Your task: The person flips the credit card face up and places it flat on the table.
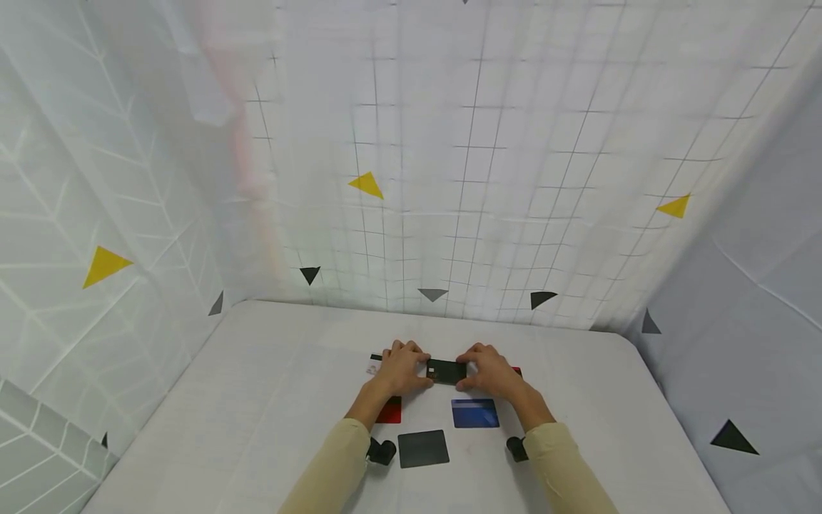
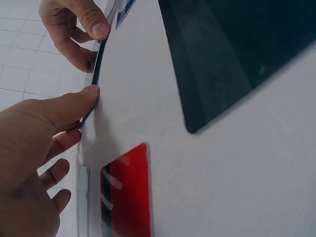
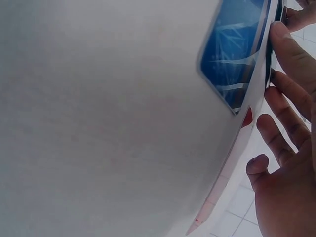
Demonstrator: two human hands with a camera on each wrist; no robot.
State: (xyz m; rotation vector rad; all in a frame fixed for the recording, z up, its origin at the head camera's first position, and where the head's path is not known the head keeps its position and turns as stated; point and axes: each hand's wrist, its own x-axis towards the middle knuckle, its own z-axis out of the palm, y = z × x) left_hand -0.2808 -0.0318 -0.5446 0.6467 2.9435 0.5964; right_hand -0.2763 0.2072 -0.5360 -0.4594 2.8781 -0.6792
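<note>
A dark green card (image 1: 446, 371) with a small chip is held between my two hands at the far middle of the table. My left hand (image 1: 401, 369) pinches its left end between thumb and fingers. On the opposite end, my right hand (image 1: 491, 371) pinches it the same way. In the left wrist view the card (image 2: 98, 66) appears nearly edge-on, just above the table. Beneath my left wrist lies a red card (image 1: 390, 410), partly covered in the head view. A blue card (image 1: 475, 413) lies flat nearer to me, by my right wrist.
A dark grey-green card (image 1: 424, 449) lies closest to me on the white table (image 1: 257, 400). A white card with a black stripe (image 1: 375, 364) peeks out behind my left hand, and a red-edged card (image 1: 517, 371) beside my right hand. White sheeting (image 1: 437, 243) surrounds the table.
</note>
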